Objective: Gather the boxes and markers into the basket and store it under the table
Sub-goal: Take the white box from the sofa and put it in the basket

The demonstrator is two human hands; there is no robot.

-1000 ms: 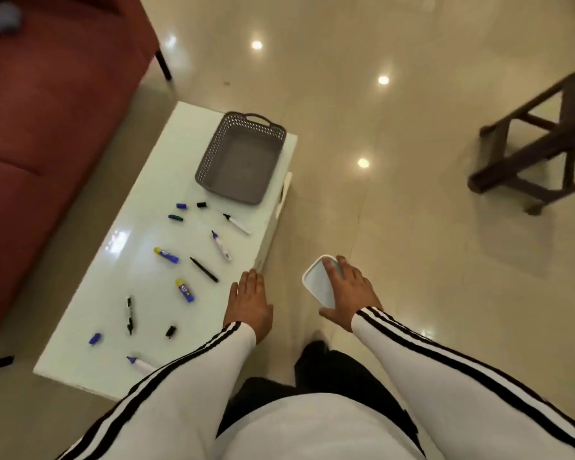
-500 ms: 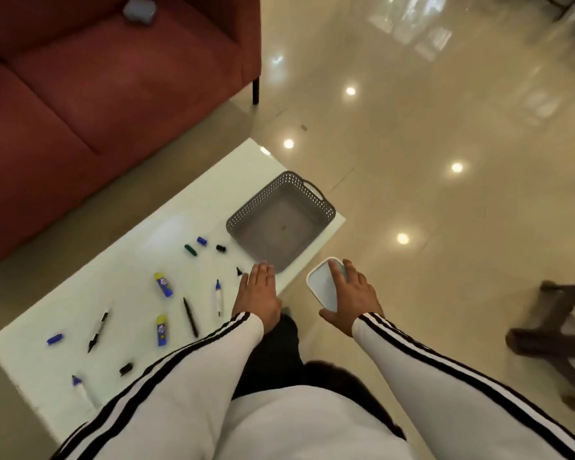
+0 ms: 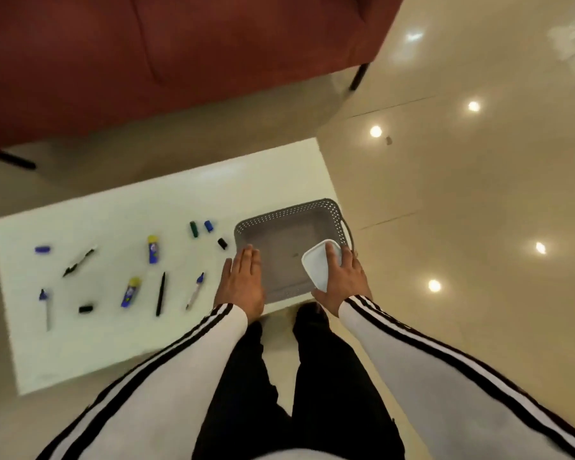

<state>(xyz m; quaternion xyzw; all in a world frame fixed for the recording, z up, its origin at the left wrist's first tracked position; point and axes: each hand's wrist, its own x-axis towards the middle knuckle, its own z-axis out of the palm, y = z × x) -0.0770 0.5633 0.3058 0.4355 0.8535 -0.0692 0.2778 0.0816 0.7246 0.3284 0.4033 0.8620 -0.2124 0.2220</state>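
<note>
Your R hand [image 3: 344,280] grips the white box [image 3: 317,267], fingers curled over its top. It's held over the near-right corner of the grey basket [image 3: 289,212]; can't tell if the box touches the basket. Your L hand [image 3: 243,282] is flat, fingers straight & together, tips at the basket's near-left rim, holding nothing. The basket sits at the R end of the white table [image 3: 166,194]. Black marker [image 3: 161,293], other markers, loose caps & blue-yellow tube [image 3: 152,250] lie scattered to the basket's left.
</note>
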